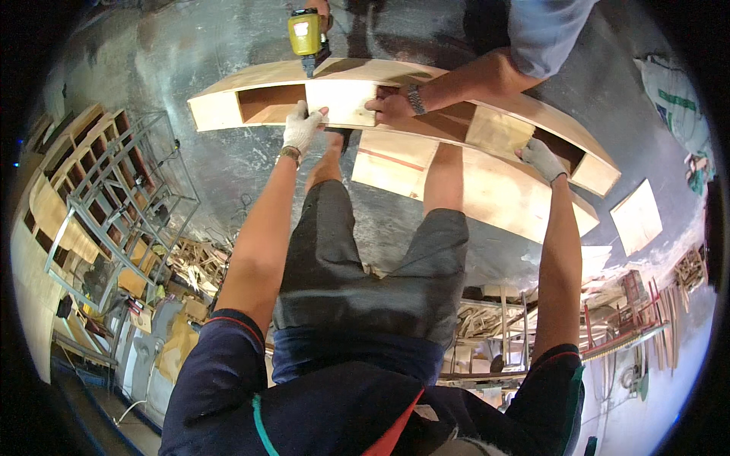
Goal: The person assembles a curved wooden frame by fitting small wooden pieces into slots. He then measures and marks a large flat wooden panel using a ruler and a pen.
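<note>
A long, narrow plywood frame (217, 110) with open compartments stretches across in front of me. My left hand (303, 128), in a white glove, is closed on the edge of a pale plywood panel (342, 101) in its left part. Farther right, my gloved right hand (543, 158) grips the edge of a second plywood panel (498, 131) in the frame. A co-worker's bare hand (391, 108) rests against the first panel, by its right edge. From the far side, the co-worker's other hand (319, 11) holds a yellow-and-black nail gun (306, 34), its nose down at the frame's far board.
A long plywood board (494, 182) lies between me and the frame, near my legs. One square plywood piece (637, 216) is on the floor at right. Metal racking (114, 205) and wooden shelving stand at left. Scrap wood (487, 315) piles up behind me.
</note>
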`<state>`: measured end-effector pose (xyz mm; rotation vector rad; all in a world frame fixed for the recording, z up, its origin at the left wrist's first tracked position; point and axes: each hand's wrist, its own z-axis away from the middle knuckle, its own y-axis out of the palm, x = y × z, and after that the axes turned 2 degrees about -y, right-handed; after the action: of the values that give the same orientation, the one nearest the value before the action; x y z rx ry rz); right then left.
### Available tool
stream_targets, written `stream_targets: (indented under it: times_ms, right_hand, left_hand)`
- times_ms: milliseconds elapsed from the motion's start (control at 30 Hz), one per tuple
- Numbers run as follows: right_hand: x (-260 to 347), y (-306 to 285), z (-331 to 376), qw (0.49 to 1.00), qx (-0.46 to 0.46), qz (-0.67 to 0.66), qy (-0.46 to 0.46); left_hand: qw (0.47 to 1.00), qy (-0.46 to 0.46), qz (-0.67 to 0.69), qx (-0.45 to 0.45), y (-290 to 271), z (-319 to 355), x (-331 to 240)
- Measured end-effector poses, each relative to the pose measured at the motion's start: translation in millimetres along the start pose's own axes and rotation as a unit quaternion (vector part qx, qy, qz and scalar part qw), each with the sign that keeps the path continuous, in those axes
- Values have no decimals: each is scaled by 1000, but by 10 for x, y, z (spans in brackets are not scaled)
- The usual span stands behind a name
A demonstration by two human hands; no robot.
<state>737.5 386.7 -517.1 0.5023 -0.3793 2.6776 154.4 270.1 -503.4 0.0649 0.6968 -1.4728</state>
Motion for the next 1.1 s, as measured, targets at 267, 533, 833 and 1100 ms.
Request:
stream_targets:
  times_ms: [267, 533, 833, 1100]
  right_hand:
    - [-131, 47, -63, 997, 23, -68, -1]
    - [-94, 74, -20, 993, 7, -109, -52]
    - [-40, 71, -27, 995, 2, -94, -33]
    - [-181, 87, -104, 993, 19, -116, 1]
  left_hand:
    - [997, 61, 9, -42, 103, 157, 101]
    - [999, 37, -13, -27, 98, 102, 110]
    - [996, 37, 33, -71, 77, 107, 142]
    - [997, 47, -27, -57, 73, 110, 130]
